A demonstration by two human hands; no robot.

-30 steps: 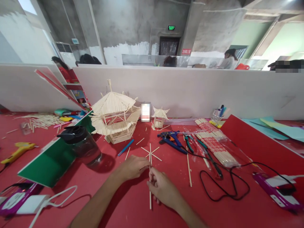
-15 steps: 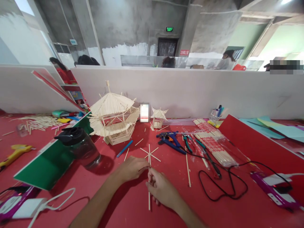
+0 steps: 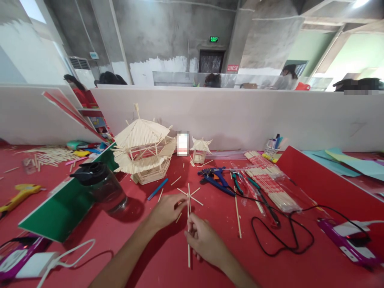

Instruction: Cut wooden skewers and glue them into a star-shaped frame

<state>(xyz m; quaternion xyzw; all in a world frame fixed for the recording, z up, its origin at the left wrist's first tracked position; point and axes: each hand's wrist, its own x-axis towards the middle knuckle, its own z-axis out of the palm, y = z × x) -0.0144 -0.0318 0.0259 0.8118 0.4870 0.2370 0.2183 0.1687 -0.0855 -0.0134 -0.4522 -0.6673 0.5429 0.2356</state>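
A long thin wooden stick [image 3: 189,256] runs away from me in the middle of the red table. My right hand [image 3: 205,242] has its fingers curled round the stick's middle, hiding part of it. Farther up, my left hand [image 3: 168,211] pinches near the far end, with thumb and forefinger at the stick. Just beyond the fingertips lies a star of crossed wooden sticks [image 3: 196,199], partly covered by the held stick and my left hand. A short stick piece [image 3: 179,218] shows beside my left hand.
Behind stand a large stick pavilion [image 3: 144,152] and a small one [image 3: 200,151]. A dark bottle [image 3: 102,188] is at left. Right are a blue glue gun [image 3: 217,180], pliers [image 3: 237,182], bagged sticks [image 3: 273,188] and a looped black cable [image 3: 282,250].
My left hand has moved slightly away from me, up along the stick, and its thumb and forefinger now show a gap behind their tips. My right hand stays nearly in place.
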